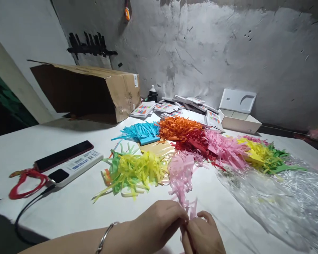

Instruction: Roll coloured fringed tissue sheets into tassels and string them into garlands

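Note:
Close to the table's front edge, both my hands meet at the near end of a light pink tissue-paper tassel [181, 173]. My left hand [159, 222], with a silver bangle on its wrist, is closed with its fingertips pinching the tassel. Beside it, my right hand [202, 231] is closed on the same end, thumb and fingers bent together. The tassel's cut strips stretch away from me over the white table. Just left of it lies a yellow tassel [141, 169] with green strips [118, 158] under it. My hands hide the pinched end.
Blue [140, 132], orange [178, 127], red [194, 143] and pink tassels [226, 148] lie behind. Clear plastic [275, 201] covers the right side. A phone [65, 155] and a power bank [76, 167] lie left. A cardboard box [122, 91] and printed packets [166, 107] stand by the wall.

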{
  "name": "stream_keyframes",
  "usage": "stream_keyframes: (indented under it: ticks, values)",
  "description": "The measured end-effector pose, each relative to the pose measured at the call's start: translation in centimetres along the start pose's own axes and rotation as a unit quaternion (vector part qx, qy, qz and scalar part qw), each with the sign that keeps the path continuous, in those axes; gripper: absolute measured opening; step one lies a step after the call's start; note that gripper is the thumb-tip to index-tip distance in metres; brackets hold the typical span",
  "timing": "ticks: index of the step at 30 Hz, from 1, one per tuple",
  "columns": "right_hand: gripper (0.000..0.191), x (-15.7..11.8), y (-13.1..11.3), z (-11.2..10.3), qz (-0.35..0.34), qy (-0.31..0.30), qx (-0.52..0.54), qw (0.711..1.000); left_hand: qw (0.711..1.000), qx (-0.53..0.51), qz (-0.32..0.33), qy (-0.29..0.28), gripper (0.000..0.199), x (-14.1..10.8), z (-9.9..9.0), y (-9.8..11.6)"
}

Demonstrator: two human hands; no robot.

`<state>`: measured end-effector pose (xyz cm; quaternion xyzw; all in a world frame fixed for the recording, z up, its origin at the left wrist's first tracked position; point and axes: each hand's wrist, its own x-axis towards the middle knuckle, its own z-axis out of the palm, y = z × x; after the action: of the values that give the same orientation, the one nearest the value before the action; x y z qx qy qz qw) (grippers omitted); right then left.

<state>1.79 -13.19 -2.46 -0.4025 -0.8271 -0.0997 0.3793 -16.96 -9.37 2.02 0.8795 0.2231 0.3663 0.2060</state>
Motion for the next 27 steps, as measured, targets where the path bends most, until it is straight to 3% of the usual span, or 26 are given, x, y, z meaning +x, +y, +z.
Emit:
stream_keyframes:
  ticks: [4, 7, 10, 11, 13, 15, 18, 20, 24, 27]
  values:
    - [0.025, 1.2, -0.4, 1.4, -0.029, -0.01, 0.046, 0.998, 0.999, 0.009, -0.009, -0.032, 0.027, -0.8, -2.9, 0.2]
    - [0.026, 2.6, 0.7, 1.3, 0.036, -0.047, 0.154, 0.986, 0.999, 0.04, 0.002, -0.005, 0.028, -1.7, -6.1, -1.1]
    - [0.035, 5.4, 4.6, 1.0, 0.206, -0.069, 0.181, 0.959, 0.984, 0.138, -0.038, 0.109, 0.026, -2.1, -10.4, -4.3]
    - [0.042, 6.5, 6.3, 1.2, 0.248, -0.045, 0.151, 0.956, 0.972, 0.179, -0.065, 0.136, 0.023, -1.9, -11.9, -5.5]
    - [0.053, 8.7, 9.7, 2.5, 0.28, -0.021, 0.113, 0.953, 0.949, 0.257, -0.111, 0.147, 0.022, -1.2, -14.1, -7.7]
    - [0.048, 10.5, 12.2, 4.4, 0.282, -0.026, 0.094, 0.954, 0.931, 0.31, -0.13, 0.14, 0.024, -0.2, -14.9, -9.1]
    - [0.033, 12.3, 13.0, 6.6, 0.236, -0.061, 0.096, 0.965, 0.937, 0.308, -0.116, 0.12, 0.025, 1.5, -13.3, -9.1]
    - [0.028, 12.7, 11.8, 6.5, 0.189, -0.065, 0.095, 0.975, 0.953, 0.277, -0.073, 0.097, 0.025, 2.6, -11.2, -7.9]
    - [0.022, 11.2, 7.5, 2.4, 0.061, -0.053, 0.082, 0.993, 0.962, 0.262, 0.077, 0.002, 0.047, 4.0, -6.9, -4.8]
    - [0.026, 8.1, 4.8, -1.4, -0.083, -0.048, 0.03, 0.995, 0.956, 0.246, 0.157, -0.032, 0.046, 4.4, -3.8, -3.1]
